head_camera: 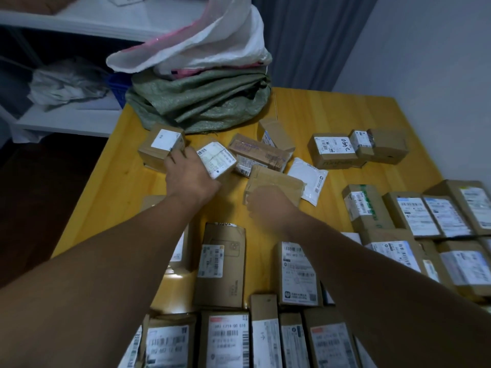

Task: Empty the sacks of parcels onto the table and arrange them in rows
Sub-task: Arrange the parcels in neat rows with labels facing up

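Cardboard parcels with white labels cover the yellow wooden table [305, 110]. My left hand [187, 176] grips a small box wrapped in a white label [219, 159], its fingers also touching a larger brown box [160, 146] to the left. My right hand [268, 205] holds the near edge of a flat brown parcel [276, 183]. A loose heap of parcels [259, 152] and a white mailer [309, 180] lie beyond the hands. Parcels stand in rows along the near edge [225, 338] and at the right [430, 216]. A green sack [202, 102] and a white sack [212, 43] lie slumped at the far edge.
Two boxes [356, 148] sit apart at the far right, one marked 2490. White shelving [66, 120] with grey bags and a blue crate [117, 88] stands left of the table. A grey curtain [305, 35] and wall are behind. Dark floor lies to the left.
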